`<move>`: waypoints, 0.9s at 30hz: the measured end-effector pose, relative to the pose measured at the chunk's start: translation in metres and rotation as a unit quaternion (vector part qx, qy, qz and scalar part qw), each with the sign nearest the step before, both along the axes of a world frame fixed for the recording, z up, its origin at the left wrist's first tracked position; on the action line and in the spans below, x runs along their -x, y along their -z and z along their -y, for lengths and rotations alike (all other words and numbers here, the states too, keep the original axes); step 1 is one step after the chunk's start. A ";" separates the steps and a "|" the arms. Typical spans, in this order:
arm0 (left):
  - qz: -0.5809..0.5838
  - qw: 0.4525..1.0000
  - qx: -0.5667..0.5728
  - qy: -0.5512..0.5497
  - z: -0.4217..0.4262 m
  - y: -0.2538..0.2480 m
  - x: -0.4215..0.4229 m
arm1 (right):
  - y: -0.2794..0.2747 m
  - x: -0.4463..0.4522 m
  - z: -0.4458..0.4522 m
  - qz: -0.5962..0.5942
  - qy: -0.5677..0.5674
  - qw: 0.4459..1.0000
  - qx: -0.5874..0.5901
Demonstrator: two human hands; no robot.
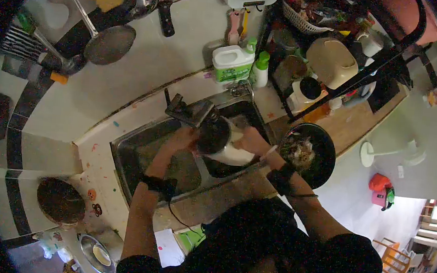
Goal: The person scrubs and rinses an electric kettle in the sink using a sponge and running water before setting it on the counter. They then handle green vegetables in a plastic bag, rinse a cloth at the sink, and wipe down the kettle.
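Observation:
A round pot (pixel 235 150) with a dark inside and a pale outer side is tilted over the double sink (pixel 122 148), below a dark faucet (pixel 186 111). My left hand (pixel 188 138) grips its left edge, with the fingers partly hidden. On the other side, my right hand (pixel 251 141) is closed against the pale wall; its fingertips are hard to see. Dark bands circle both my wrists, and a cable hangs from the left one.
Right of the sink sits a black wok (pixel 324 157) with food scraps in it. Behind stand a white-and-green jug (pixel 233 64) and a pump bottle (pixel 260 72). A black rack (pixel 338 90) holds containers. A metal bowl (pixel 96 255) and a brown round pan (pixel 61 200) lie left.

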State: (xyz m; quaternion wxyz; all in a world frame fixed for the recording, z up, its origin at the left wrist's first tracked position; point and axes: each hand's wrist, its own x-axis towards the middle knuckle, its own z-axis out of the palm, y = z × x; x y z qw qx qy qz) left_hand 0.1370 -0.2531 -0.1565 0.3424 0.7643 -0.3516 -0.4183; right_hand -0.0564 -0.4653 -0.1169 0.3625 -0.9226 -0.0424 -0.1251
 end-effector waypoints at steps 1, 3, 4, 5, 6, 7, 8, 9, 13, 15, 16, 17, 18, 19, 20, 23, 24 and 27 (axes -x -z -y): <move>0.094 0.994 0.017 0.053 0.008 0.014 -0.008 | 0.008 -0.003 0.004 0.063 -0.112 0.990 0.058; 0.280 0.946 0.043 0.156 0.026 0.049 -0.034 | 0.010 -0.001 -0.008 -0.159 0.131 0.959 -0.193; 0.369 0.905 0.055 0.205 0.032 0.062 -0.045 | 0.003 0.002 -0.008 -0.148 0.126 0.961 -0.197; 0.455 0.852 0.066 0.252 0.033 0.067 -0.051 | -0.004 0.005 -0.009 -0.137 0.119 0.963 -0.200; 0.458 0.851 0.065 0.248 0.029 0.044 -0.046 | -0.008 0.007 -0.013 -0.135 0.116 0.964 -0.198; 0.378 0.897 0.051 0.222 0.023 0.000 -0.032 | -0.011 0.011 -0.017 -0.115 0.128 0.951 -0.258; 0.292 0.935 0.038 0.196 0.020 -0.024 -0.022 | -0.014 0.013 -0.018 -0.096 0.142 0.933 -0.317; 0.293 0.935 0.040 0.196 0.021 -0.023 -0.021 | -0.012 0.011 -0.015 -0.095 0.144 0.933 -0.316; 0.272 0.957 -0.029 0.096 0.029 -0.026 -0.009 | -0.003 0.021 -0.016 -0.129 0.147 0.935 -0.296; 0.085 0.970 -0.221 0.054 0.030 -0.048 0.000 | 0.003 0.025 -0.016 -0.180 0.180 0.921 -0.296; 0.130 0.974 -0.177 0.064 0.027 -0.068 0.008 | 0.009 0.026 -0.016 -0.149 0.178 0.928 -0.290; 0.175 0.973 -0.132 0.077 0.025 -0.078 0.013 | 0.016 0.028 -0.015 -0.117 0.178 0.934 -0.286; 0.175 0.973 -0.132 0.076 0.022 -0.076 0.011 | 0.007 0.026 -0.015 -0.117 0.177 0.934 -0.286; 0.191 0.967 -0.119 0.118 0.018 -0.069 0.004 | -0.010 0.021 -0.016 -0.111 0.166 0.930 -0.308; 0.206 0.960 -0.107 0.158 0.013 -0.061 0.000 | -0.020 0.018 -0.016 -0.106 0.154 0.925 -0.330; 0.133 0.987 -0.007 0.095 -0.005 -0.034 -0.005 | 0.005 0.017 -0.013 -0.135 0.171 0.948 -0.231; 0.131 0.988 -0.009 0.085 -0.009 -0.045 0.004 | 0.004 0.018 -0.011 -0.139 0.163 0.949 -0.230; 0.268 0.958 0.089 -0.045 0.004 -0.068 0.041 | -0.008 0.015 -0.012 -0.073 0.110 0.976 -0.171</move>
